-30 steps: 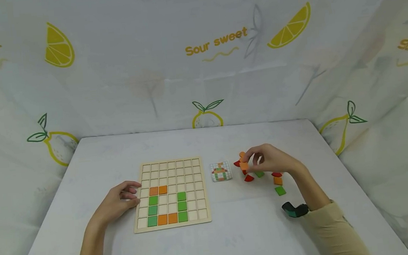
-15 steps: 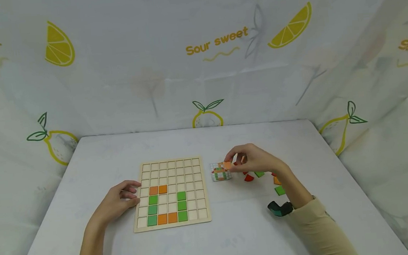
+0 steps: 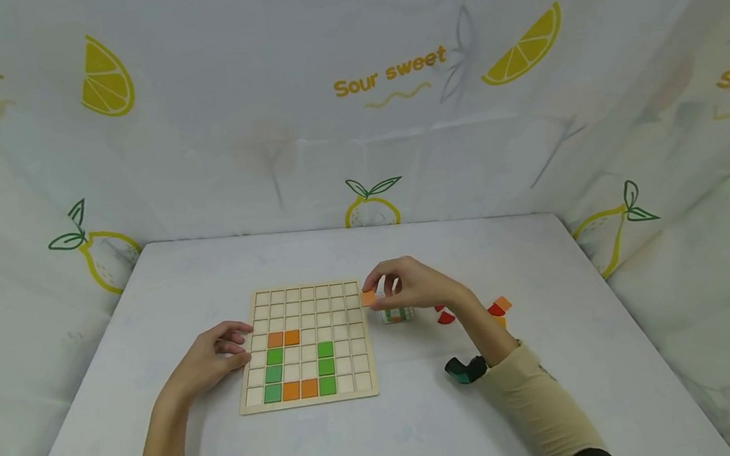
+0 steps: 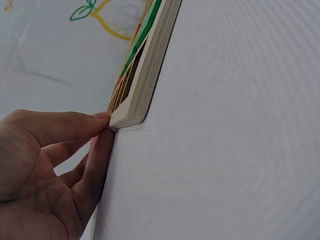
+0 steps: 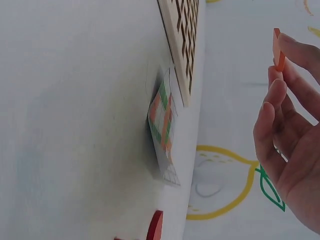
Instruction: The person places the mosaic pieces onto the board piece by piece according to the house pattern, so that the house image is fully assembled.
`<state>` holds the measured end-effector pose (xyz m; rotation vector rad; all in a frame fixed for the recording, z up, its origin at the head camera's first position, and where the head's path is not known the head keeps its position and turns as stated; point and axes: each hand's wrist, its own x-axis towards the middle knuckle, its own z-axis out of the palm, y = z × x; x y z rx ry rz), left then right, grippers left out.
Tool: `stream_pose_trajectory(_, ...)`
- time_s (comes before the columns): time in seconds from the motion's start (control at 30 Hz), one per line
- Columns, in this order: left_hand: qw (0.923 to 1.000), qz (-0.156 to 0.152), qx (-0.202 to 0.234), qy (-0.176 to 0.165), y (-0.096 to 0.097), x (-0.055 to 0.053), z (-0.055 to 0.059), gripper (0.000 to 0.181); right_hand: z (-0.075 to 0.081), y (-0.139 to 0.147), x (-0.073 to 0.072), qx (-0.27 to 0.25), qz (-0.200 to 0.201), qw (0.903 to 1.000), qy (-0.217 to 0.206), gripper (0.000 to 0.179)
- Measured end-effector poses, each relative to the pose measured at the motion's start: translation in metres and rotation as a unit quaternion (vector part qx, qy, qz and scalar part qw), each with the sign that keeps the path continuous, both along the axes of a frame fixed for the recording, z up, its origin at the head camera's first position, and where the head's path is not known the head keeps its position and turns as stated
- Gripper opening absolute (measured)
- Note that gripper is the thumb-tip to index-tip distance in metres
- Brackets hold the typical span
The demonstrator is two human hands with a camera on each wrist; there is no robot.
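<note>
A wooden grid board [image 3: 356, 397] lies flat, with green and orange square tiles in some cells of its lower part. My left hand [image 3: 214, 353] rests at its left side, thumb and forefinger touching the edge; in the left wrist view the fingertips [image 4: 102, 119] meet the board's corner. My right hand [image 3: 405, 282] pinches an orange square tile [image 3: 368, 299] between thumb and forefinger, just over the board's upper right edge. In the right wrist view this tile [image 5: 278, 50] is held edge-on, raised above the table. A pattern card [image 3: 399, 315] lies under the right hand, partly hidden.
Right of the card lie loose red pieces [image 3: 446, 318], and farther right an orange tile [image 3: 504, 303] beside another red piece [image 3: 496, 310]. The right forearm hides part of this group. A printed lemon cloth [image 3: 306, 153] hangs behind the white table [image 3: 421, 426].
My right hand has moved left from the loose pieces, across the pattern card to the board's right edge, carrying the orange tile. The left hand has stayed at the board.
</note>
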<state>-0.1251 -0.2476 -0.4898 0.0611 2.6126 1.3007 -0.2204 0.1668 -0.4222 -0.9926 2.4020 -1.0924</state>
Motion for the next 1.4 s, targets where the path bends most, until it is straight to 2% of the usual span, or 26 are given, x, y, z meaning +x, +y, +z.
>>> stream_pose_trajectory(0.3,1.0000,0.001,-0.001,-0.003,0.000,0.000,0.001,0.049,-0.006,-0.034,-0.004,-0.015,0.034,0.9993,0.000,0.027)
stream_pose_trajectory(0.5,1.0000,0.005,-0.002,-0.005,0.001,-0.001,-0.001,0.048,-0.013,-0.051,-0.007,-0.023,0.039,0.9990,-0.003,0.027)
stream_pose_trajectory(0.8,1.0000,0.006,-0.005,-0.006,0.001,0.000,0.000,0.048,-0.025,-0.074,-0.007,-0.024,0.039,0.9984,-0.033,0.025)
stream_pose_trajectory(1.1,1.0000,0.003,0.004,-0.005,0.001,0.000,-0.002,0.048,-0.038,-0.093,-0.009,0.000,0.053,0.9976,-0.046,0.021)
stream_pose_trajectory(1.23,1.0000,0.003,0.005,-0.005,0.000,-0.001,-0.002,0.048,-0.042,-0.100,-0.009,0.010,0.064,0.9960,-0.062,0.022)
stream_pose_trajectory(1.4,1.0000,0.003,0.002,-0.006,0.000,0.000,-0.001,0.048,-0.043,-0.108,-0.008,0.024,0.082,0.9946,-0.060,0.022)
